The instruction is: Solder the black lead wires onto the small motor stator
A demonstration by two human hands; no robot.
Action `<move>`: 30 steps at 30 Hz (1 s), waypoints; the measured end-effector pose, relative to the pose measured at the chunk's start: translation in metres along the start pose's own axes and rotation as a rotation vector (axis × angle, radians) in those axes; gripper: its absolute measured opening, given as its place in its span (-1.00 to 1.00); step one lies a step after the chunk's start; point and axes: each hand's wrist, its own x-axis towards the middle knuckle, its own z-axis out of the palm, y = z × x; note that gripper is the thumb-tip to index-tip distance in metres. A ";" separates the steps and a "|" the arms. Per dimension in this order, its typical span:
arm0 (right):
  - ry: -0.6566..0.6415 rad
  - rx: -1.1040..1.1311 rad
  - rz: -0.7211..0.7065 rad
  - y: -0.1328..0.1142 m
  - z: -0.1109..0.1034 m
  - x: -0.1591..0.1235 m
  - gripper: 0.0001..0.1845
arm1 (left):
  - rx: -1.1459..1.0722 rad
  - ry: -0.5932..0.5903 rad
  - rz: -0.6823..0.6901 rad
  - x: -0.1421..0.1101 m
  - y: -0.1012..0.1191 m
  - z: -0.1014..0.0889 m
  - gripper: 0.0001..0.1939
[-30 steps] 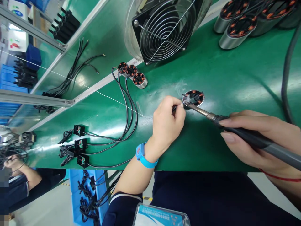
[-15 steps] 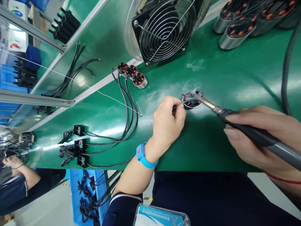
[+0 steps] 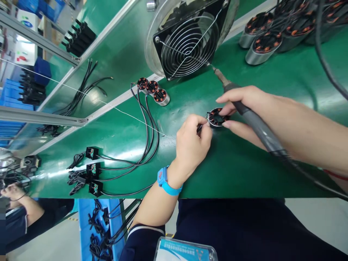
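My left hand (image 3: 192, 139) is closed in a pinch on a black cable (image 3: 199, 129) at the left rim of a motor stator (image 3: 216, 117). That stator is round, with orange copper windings and a metal rim. My right hand (image 3: 241, 112) carries a soldering iron (image 3: 251, 121) between thumb and index finger, its tip pointing up and left near the fan grille. Other fingers of the same hand touch the stator's right edge. A blue wrist strap (image 3: 168, 181) circles my left wrist.
A fan with a wire grille (image 3: 187, 50) stands at the back. Three wired stators (image 3: 161, 96) sit left of it, cables running to small black boxes (image 3: 93, 169). More stators (image 3: 262, 47) crowd the back right. A blue bin (image 3: 87, 224) is below; a co-worker's hand (image 3: 12, 191) shows far left.
The soldering iron's tip has left the stator and swung up and left towards the fan. My right hand has moved left, its fingers now on the stator. The smoke over it has gone.
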 end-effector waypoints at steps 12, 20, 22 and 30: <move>-0.086 -0.062 -0.104 -0.002 0.016 0.004 -0.63 | -0.256 -0.023 -0.158 -0.001 0.001 -0.003 -0.90; -0.118 0.057 -0.103 -0.008 0.014 0.002 -0.61 | -0.481 -0.078 -0.261 0.004 -0.004 -0.005 -0.90; -0.151 0.056 -0.112 -0.008 0.014 0.004 -0.63 | -0.543 -0.066 -0.247 0.005 -0.003 -0.007 -0.92; -0.160 -0.019 -0.221 -0.012 0.015 0.007 -0.66 | -0.621 -0.097 -0.204 0.006 -0.003 -0.012 -0.86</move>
